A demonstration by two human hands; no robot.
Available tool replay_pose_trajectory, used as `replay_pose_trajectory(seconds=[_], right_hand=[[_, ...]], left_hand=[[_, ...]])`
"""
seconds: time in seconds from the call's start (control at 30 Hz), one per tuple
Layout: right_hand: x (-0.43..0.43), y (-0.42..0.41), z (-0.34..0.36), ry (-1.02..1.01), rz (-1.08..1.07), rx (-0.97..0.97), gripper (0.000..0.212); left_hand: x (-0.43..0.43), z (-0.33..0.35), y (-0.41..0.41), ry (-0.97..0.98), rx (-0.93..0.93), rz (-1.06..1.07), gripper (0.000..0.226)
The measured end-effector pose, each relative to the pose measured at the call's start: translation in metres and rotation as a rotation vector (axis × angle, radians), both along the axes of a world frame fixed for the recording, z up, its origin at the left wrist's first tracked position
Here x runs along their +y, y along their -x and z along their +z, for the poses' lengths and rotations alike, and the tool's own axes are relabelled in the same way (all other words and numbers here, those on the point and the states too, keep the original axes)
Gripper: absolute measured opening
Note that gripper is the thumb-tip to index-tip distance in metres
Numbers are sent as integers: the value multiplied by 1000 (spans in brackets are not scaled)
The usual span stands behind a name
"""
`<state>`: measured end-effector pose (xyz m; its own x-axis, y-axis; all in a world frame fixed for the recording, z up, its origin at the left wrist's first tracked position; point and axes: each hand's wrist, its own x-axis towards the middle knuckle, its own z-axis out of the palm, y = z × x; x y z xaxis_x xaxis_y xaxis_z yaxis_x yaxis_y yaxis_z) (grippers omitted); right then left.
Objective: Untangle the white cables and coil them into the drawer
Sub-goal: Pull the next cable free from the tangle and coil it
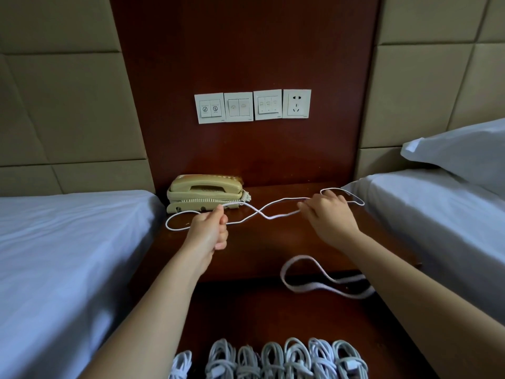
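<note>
While the left hand point(210, 231) grips the white cable point(273, 217) in a tight fist and the right hand point(329, 218) pinches it with curled fingers, it runs side to side between them. Its strands cross about midway between the fingers, neither hand clearly nearer; slack loops trail outward past each.

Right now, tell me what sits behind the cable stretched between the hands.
A beige telephone with its coiled cord stands behind the white cable, in front of the wooden panel. The left hand hides a bit of its base.
</note>
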<state>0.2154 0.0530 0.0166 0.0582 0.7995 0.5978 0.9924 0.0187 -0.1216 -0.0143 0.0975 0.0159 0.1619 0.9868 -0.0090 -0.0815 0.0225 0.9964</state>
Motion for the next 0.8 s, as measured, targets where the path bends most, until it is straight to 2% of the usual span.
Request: replay_pose_trajectory(seconds=[0.13,0.27,0.33,0.43,0.47,0.53,0.63,0.8], right_hand=[[3,9,-9,71,-44,-110,36],[7,19,-15,160,54,-102,37],[9,31,-11,215,227,110,38],[3,50,1,359,493,660,27],[0,55,4,407,526,781,27],[-2,59,4,396,561,822,29],[0,59,1,233,538,804,33],[2,59,6,26,530,979,34]], left_hand=[[-9,1,-13,-18,7,-48,42],[-14,1,-23,-14,28,-60,41],[-15,2,-27,-14,23,-69,41],[-17,3,-32,-15,12,-70,42],[-17,4,-32,-14,7,-68,42],[-17,5,-31,-10,-6,-70,42],[-19,5,-29,-1,-13,-94,43],[-28,8,-34,29,0,-259,46]])
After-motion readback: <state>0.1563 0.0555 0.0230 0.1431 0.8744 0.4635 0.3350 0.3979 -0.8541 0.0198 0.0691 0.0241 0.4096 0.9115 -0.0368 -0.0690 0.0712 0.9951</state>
